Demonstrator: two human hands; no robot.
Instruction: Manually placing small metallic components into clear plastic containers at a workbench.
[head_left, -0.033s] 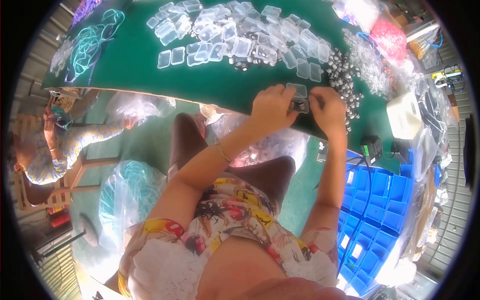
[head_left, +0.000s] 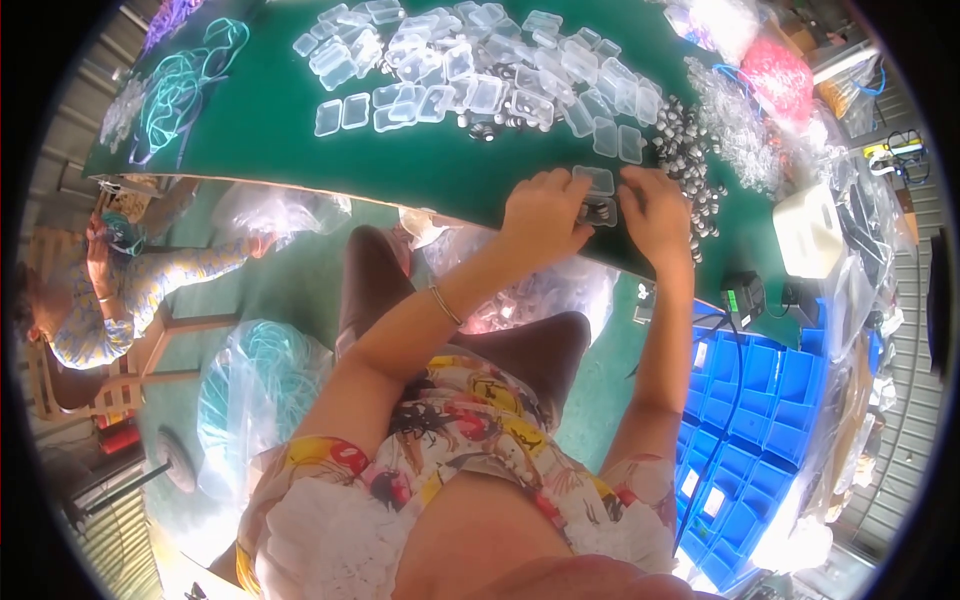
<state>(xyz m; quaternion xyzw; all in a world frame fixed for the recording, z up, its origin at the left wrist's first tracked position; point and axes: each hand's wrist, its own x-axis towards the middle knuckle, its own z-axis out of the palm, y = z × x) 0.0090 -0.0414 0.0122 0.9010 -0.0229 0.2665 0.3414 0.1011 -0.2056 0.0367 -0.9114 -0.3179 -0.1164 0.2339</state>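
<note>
A small clear plastic box (head_left: 599, 211) with its lid (head_left: 594, 180) raised lies at the near edge of the green table (head_left: 420, 165). Several small dark-and-silver pieces sit inside it. My left hand (head_left: 545, 215) grips the box from its left side, thumb low and fingers along the lid. Just beside the box's right edge is my right hand (head_left: 656, 215), its fingers bent and a little apart, with nothing visible in them. Right of that hand spreads a pile of small black-and-silver round pieces (head_left: 690, 150).
Many clear boxes (head_left: 480, 60) are heaped at the far side. A clear plastic heap (head_left: 735, 125), white container (head_left: 808, 232) and black device (head_left: 744, 298) stand right. Blue bins (head_left: 745, 400) are below. Teal cord (head_left: 190, 95) lies left; another person (head_left: 100, 310) sits there.
My right hand's fingers have straightened slightly and moved up a little beside the box. My left hand and the box have stayed in place.
</note>
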